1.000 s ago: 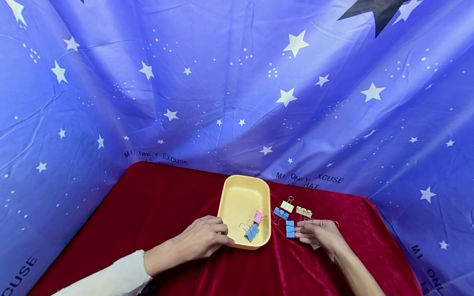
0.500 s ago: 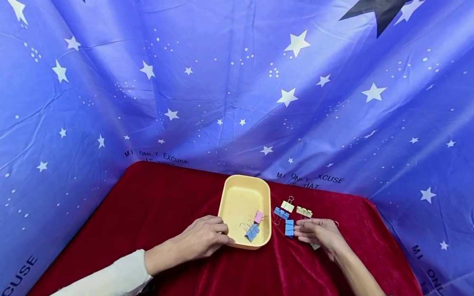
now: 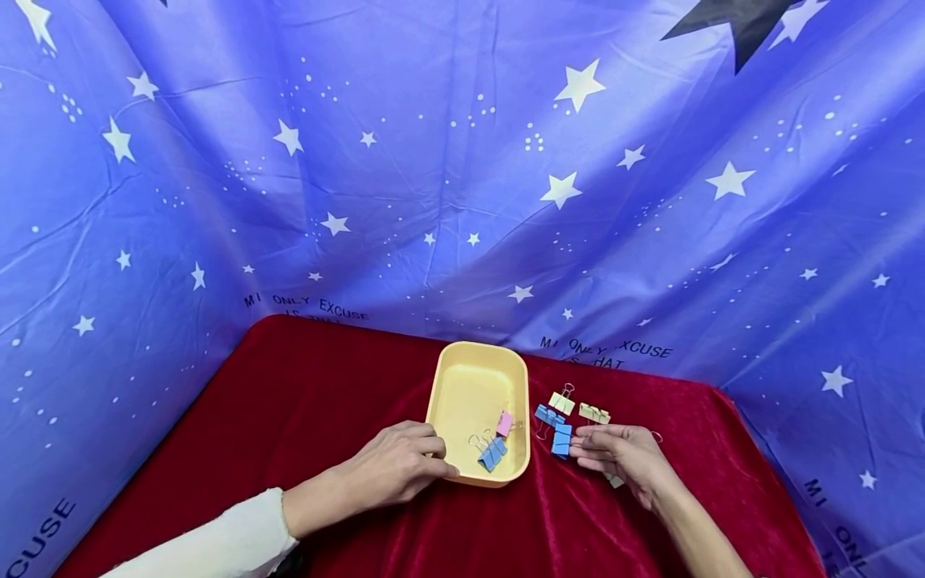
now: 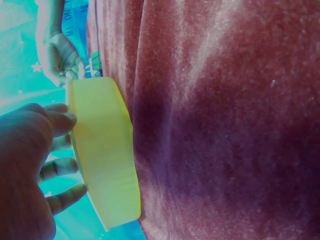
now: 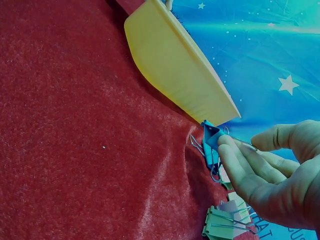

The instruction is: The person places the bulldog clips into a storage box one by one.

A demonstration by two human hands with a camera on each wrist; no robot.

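Observation:
My right hand (image 3: pixel 621 459) pinches a blue binder clip (image 3: pixel 561 441) by its wire handle between thumb and fingers, as the right wrist view shows. This clip overlaps another blue binder clip (image 3: pixel 549 415) lying beside the tray. My left hand (image 3: pixel 401 459) holds the near left rim of a yellow tray (image 3: pixel 462 389), its fingertips at the edge in the left wrist view. Inside the tray lie a pink binder clip (image 3: pixel 504 423) and a blue binder clip (image 3: pixel 492 454) with its wire handles up.
Two pale yellow binder clips, one behind (image 3: pixel 561 403) and one farther right (image 3: pixel 594 413), lie past my right hand. Another pale clip (image 3: pixel 615 481) is mostly hidden under that hand. Dark red velvet cloth (image 3: pixel 311 385) covers the table, and a blue star-printed curtain (image 3: pixel 433 160) surrounds it.
The blue binder clip in my right hand has shifted slightly left and away from me, toward the other blue clip. My left hand and the tray stay in place.

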